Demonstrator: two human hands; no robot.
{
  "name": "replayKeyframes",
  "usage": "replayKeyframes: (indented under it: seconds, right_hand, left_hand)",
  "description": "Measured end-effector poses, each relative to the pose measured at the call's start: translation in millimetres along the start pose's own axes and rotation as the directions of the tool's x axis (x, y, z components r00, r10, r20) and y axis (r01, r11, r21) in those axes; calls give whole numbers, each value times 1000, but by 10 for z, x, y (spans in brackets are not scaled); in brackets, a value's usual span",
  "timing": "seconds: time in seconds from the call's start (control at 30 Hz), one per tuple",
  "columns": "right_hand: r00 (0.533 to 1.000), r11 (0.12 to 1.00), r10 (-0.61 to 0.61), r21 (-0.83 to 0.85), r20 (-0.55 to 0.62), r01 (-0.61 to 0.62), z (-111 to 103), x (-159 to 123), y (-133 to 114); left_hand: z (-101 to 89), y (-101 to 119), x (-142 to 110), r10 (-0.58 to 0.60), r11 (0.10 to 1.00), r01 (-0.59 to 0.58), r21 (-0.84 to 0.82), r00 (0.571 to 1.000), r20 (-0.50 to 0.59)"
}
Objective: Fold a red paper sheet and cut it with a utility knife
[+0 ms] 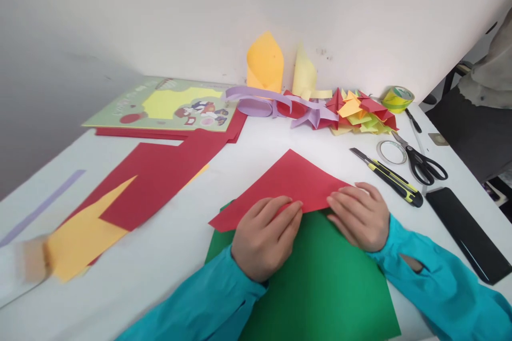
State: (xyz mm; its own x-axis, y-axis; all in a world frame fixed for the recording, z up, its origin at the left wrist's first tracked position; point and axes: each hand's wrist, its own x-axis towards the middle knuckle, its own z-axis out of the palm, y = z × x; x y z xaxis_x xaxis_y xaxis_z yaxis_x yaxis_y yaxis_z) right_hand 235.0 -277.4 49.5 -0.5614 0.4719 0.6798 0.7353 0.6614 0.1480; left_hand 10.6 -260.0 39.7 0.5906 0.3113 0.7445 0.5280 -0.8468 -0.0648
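A red paper sheet (286, 181) lies folded on a green paper sheet (320, 282) on the white table (168, 256). My left hand (264, 237) rests on the red paper's near edge, fingers stretched flat and pressing down on it. My right hand (359, 216) lies beside it on the same edge, fingers flat and together, pointing left. Both wrists wear teal sleeves. Neither hand grips anything.
Red and orange paper offcuts (132, 192) lie left, a picture book (168, 106) behind them. Folded paper shapes (356, 112) and purple strips (264, 104) line the wall. A utility knife (390, 176), scissors (420, 160), tape rolls (396, 98) and a black phone (466, 234) sit right.
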Motion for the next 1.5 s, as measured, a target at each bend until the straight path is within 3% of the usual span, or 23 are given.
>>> replayKeyframes:
  seconds: [0.13, 0.4, 1.0, 1.5]
  right_hand:
    - [999, 998, -38, 53, -14, 39, 67, 27, -182]
    - [997, 992, -82, 93, 8, 81, 51, 20, -216]
    - [999, 994, -9, -110, -51, 3, -71, -77, 213]
    - [999, 989, 21, -144, -41, -26, -84, -157, 345]
  left_hand:
    - [41, 116, -18, 18, 999, -17, -43, 1000, 16]
    - [49, 172, 36, 42, 996, -40, -82, 999, 24]
    - [-64, -156, 47, 20, 996, -14, 91, 998, -64]
    - [-179, -350, 40, 11, 972, 14, 234, 994, -108]
